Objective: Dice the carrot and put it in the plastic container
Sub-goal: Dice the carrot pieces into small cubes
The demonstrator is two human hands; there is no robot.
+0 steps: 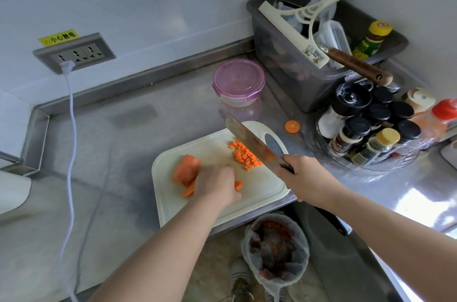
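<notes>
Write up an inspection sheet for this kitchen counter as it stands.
Surface: stainless steel counter, with a white plastic cutting board at its front edge.
Job's things: large orange carrot chunk and pile of orange carrot dice on the board; round clear plastic container, pink lid on, behind the board.
Clutter: stray round carrot slice on the counter; rack of black-capped spice jars; grey plastic tub holding a cream squeegee.
Grips: left hand holds cut carrot strips down; right hand grips the steel cleaver, blade raised over the dice.
Cables: white power cord runs from the grey wall socket down across the counter.
Surroundings: lined waste bin on the floor below the board.
</notes>
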